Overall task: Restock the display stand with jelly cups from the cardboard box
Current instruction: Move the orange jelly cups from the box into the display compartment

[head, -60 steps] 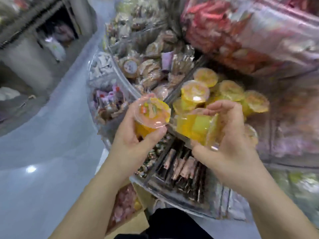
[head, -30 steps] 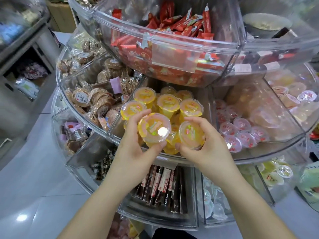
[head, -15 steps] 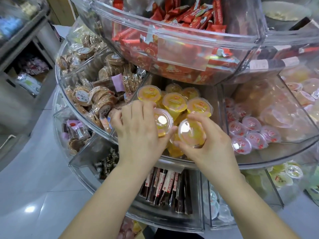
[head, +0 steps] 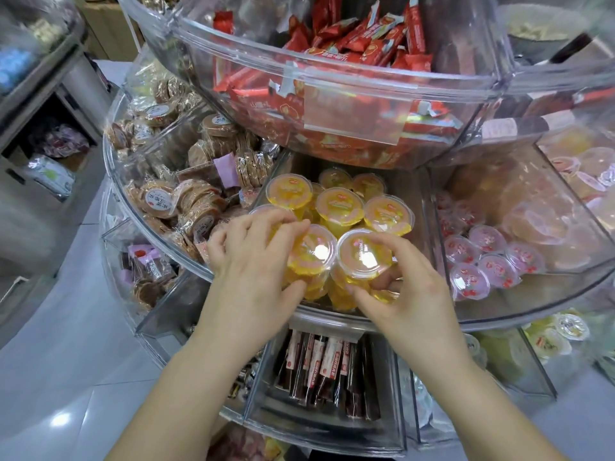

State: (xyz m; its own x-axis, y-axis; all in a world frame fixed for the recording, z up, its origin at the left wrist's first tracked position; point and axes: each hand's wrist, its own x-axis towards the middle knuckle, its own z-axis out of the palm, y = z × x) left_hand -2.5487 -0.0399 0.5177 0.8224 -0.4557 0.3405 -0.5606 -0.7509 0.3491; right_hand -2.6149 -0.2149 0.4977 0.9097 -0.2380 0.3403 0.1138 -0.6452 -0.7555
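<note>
A round clear display stand (head: 332,316) has tiered bins. Its middle tier holds a compartment of yellow jelly cups (head: 339,206). My left hand (head: 253,271) grips one yellow jelly cup (head: 312,251) at the front of that compartment, fingers over its rim. My right hand (head: 406,287) grips a second yellow jelly cup (head: 362,256) right beside it, both cups lid-up and resting among the others. The cardboard box is barely seen at the bottom edge.
Pink jelly cups (head: 482,261) fill the compartment to the right. Wrapped round biscuits (head: 186,197) fill the one to the left. Red snack packs (head: 349,48) sit in the overhanging top tier. Dark stick packs (head: 322,367) lie in the lower tier. Grey floor (head: 66,377) lies left.
Both hands carried a jelly cup each up to the stand and lowered them into the yellow compartment. My left hand turned palm-down over its cup.
</note>
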